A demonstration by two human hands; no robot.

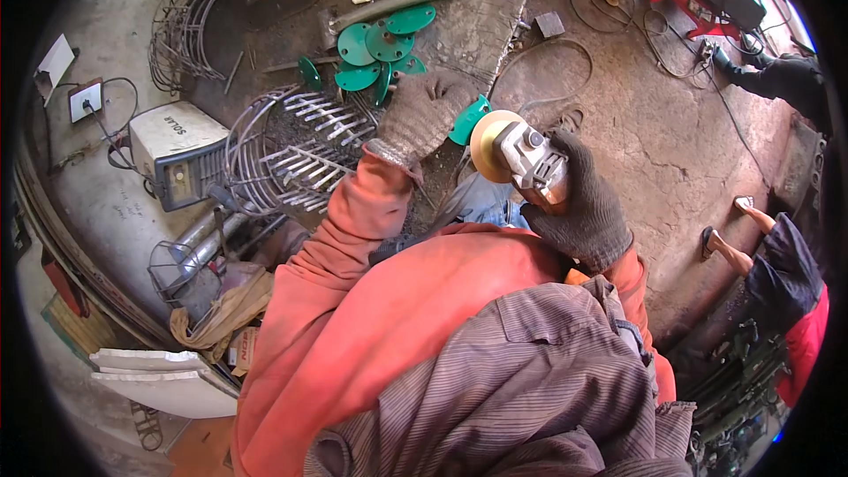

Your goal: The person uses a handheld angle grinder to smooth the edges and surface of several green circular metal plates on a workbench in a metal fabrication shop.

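green plate [469,122]: flat, curved-edged, between left hand [430,110] and grinding disc [486,147]
left hand: coarse brown knit glove, gripping the plate's edge
angle grinder [533,155]: pale, blocky body bearing the round tan disc
right hand [585,203]: dark ribbed glove, wrapped around the grinder
loose discs [357,44]: smooth, green, overlapping, some pierced
floor [654,124]: rough, cracked, brown

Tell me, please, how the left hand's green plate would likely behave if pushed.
The green plate probably stays stiff: it shows no sag beyond the left hand. Being thin, it might feel light; its smooth-looking face could be slippery.
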